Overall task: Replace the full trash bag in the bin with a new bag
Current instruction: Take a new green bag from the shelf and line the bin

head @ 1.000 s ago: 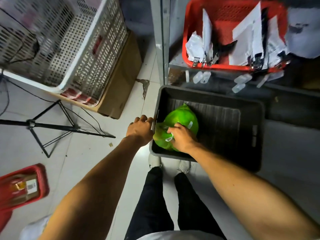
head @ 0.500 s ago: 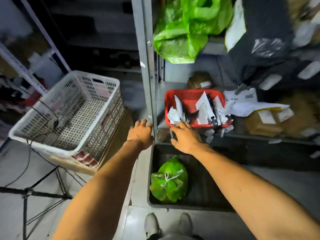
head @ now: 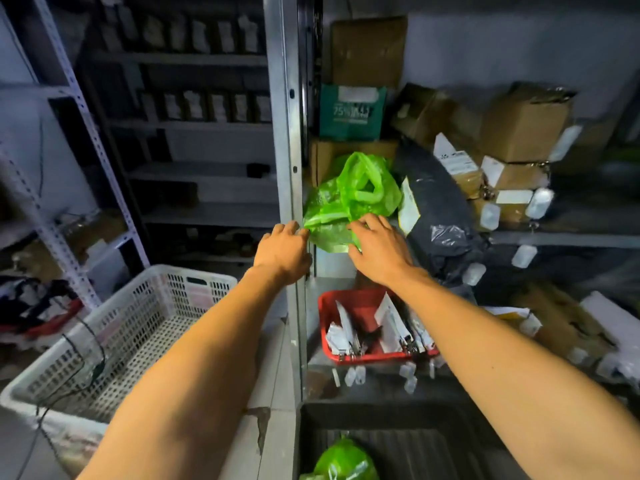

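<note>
A full, tied green trash bag point(head: 343, 462) lies in the dark grey bin point(head: 433, 445) at the bottom of the head view. Higher up, a loose green plastic bag point(head: 349, 195) hangs over the edge of a metal shelf. My left hand point(head: 282, 251) is at the bag's left lower edge, by the shelf post, its fingers spread and touching the plastic. My right hand point(head: 379, 251) rests on the bag's lower right part with the fingers apart. Whether either hand has a grip on the bag is hidden by the backs of the hands.
A metal shelf post point(head: 287, 140) stands between my hands. A red basket point(head: 346, 303) with papers and clips sits on the shelf below. A black plastic parcel point(head: 440, 216) and cardboard boxes point(head: 519, 133) crowd the right. A white slotted crate point(head: 138, 327) stands at left.
My hands left the tied bag in the bin and rose past the red basket to the loose green bag on the upper shelf. My view tilted upward with them.
</note>
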